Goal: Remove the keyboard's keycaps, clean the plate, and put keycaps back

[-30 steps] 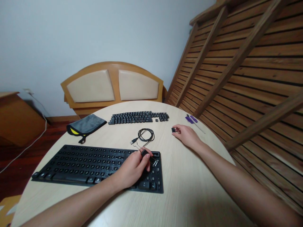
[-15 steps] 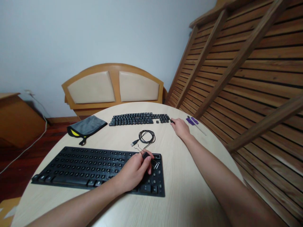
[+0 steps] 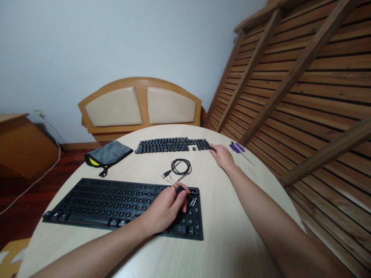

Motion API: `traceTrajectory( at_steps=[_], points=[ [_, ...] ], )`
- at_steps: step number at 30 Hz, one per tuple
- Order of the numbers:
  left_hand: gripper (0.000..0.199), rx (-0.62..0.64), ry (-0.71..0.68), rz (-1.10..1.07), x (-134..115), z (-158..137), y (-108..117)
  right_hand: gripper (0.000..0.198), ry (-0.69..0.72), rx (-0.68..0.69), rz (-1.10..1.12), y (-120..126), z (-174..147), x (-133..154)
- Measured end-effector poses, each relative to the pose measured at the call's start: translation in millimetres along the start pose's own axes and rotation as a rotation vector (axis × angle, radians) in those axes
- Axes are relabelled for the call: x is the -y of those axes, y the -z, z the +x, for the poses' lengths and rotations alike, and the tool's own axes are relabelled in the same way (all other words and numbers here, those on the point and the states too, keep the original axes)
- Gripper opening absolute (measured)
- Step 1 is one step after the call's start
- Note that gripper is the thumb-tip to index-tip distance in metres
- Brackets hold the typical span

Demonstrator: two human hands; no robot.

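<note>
My left hand (image 3: 166,208) is closed around a keycap puller (image 3: 180,189) with a black handle and thin wire prongs at both ends. It rests over the right part of a black keyboard (image 3: 95,200), most of whose keycaps are off, leaving bare switches. Removed keycaps (image 3: 162,145) lie in rows at the back of the table, laid out like a keyboard. At the right end of those rows, my right hand (image 3: 222,155) has its fingertips pinched on a small black keycap (image 3: 211,146), partly hidden by the fingers.
A coiled USB cable (image 3: 181,166) lies behind the keyboard. The grey cloth (image 3: 111,152) with a yellow inside is at the back left of the round table (image 3: 232,216). Purple pieces and a thin rod (image 3: 246,157) sit at the right edge. Wooden slats lean close on the right.
My right hand has brought the keycap slightly left, up against the end of the rows. My left hand holds the puller as before. The view has shifted a little.
</note>
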State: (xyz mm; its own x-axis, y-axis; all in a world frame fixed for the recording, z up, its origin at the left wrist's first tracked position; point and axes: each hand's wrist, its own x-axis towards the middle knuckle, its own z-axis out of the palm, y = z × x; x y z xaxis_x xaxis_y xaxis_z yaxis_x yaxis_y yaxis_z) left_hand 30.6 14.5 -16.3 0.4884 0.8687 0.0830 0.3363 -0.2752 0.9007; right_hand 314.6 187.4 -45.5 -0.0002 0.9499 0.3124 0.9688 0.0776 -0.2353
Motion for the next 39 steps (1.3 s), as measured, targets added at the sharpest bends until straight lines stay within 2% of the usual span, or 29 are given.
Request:
traceTrajectory(
  at_steps=[5,7,9,11,13,16,20,24,30,39],
  points=[
    [0.029,-0.023,-0.037,0.057,-3.5,-2.9,1.5,0.057,-0.041,0.009,-0.004,20.3,-10.9,9.5],
    [0.029,-0.036,-0.076,0.107,-5.1,-5.1,1.9,0.050,-0.036,0.021,-0.013,34.3,-21.6,19.9],
    [0.029,-0.053,-0.125,0.154,-7.1,-7.3,2.1,0.032,0.006,0.036,-0.014,50.9,-39.0,35.7],
    [0.029,-0.069,-0.172,0.190,-10.3,-9.6,2.9,0.015,0.095,0.052,0.008,68.0,-63.0,55.1],
    [0.030,-0.064,-0.206,0.219,-15.2,-12.0,5.0,0.010,0.210,0.117,0.090,82.9,-90.6,74.4],
    [0.029,0.018,-0.204,0.215,-22.6,-16.2,9.9,0.010,0.449,0.271,0.323,96.3,-127.0,94.0],
    [0.030,0.118,-0.157,0.191,-23.1,-19.8,13.7,0.011,0.652,0.375,0.463,98.4,-149.3,97.6],
    [0.030,0.171,-0.159,0.197,-16.9,-19.1,13.1,0.014,0.716,0.472,0.468,94.1,-151.9,93.2],
    [0.031,0.191,-0.144,0.169,-19.1,-18.6,12.8,0.036,0.791,0.437,0.435,87.4,-154.7,96.8],
    [0.033,0.199,-0.175,0.166,-18.7,-19.5,12.7,0.038,0.860,0.455,0.405,79.2,-158.9,101.8]
  ],
)
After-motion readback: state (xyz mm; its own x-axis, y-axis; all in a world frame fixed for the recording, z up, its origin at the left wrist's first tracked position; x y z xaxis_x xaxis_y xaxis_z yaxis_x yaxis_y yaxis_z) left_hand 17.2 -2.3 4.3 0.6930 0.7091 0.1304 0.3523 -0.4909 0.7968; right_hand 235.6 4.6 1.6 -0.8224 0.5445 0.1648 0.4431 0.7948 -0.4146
